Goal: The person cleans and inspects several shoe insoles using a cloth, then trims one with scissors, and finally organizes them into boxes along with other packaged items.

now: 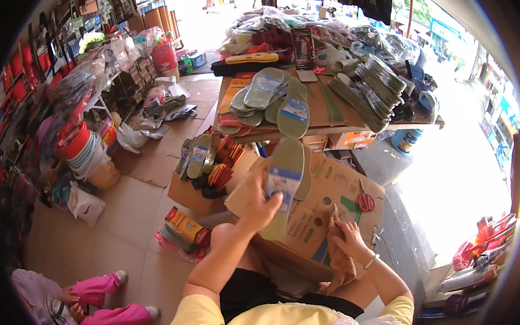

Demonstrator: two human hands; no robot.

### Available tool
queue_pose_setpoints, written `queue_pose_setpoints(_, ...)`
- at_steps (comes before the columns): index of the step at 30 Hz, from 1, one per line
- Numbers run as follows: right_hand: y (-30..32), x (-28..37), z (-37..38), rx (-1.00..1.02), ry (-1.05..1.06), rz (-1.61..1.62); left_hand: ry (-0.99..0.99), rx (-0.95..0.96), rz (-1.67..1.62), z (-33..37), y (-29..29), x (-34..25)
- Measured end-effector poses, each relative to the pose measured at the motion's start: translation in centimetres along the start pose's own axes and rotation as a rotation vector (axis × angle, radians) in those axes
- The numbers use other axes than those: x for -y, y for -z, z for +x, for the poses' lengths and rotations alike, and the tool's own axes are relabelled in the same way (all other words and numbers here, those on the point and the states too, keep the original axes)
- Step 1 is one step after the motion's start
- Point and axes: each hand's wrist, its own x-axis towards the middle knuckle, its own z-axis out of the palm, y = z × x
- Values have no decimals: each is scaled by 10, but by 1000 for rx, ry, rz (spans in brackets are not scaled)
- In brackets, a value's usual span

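Observation:
My left hand [264, 205] grips a green shoe insole [285, 169] with a blue and white paper band around its middle, held tilted over a cardboard box [321, 222]. Part of a second green insole [306, 181] shows behind it. On the right side of the box, my right hand [350, 241] has its fingers closed on a crumpled brown cloth [340, 260], which hangs over the near edge. Scissors with red handles [366, 202] lie on the box just beyond that hand.
A table ahead carries banded insoles [295, 109], stacked insoles [370, 89] and bagged goods [265, 22]. An open carton [196, 189] and an insole bundle [183, 234] stand left of the box. A person in pink trousers [103, 294] sits at lower left. Buckets [80, 145] are farther left.

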Motion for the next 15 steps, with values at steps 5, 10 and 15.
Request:
queue_pose_setpoints(5, -38, -56, -32, -162, 40, -261, -320, -23, 60, 79, 1, -83)
queue_pose_setpoints(10, -45, -49, -26, -193, -39, -107, -290, -101, 176, 204, 19, -114)
queue_pose_setpoints(15, -47, -54, -26, -234, -18, -70, -371, -306, 445, 259, 14, -101)
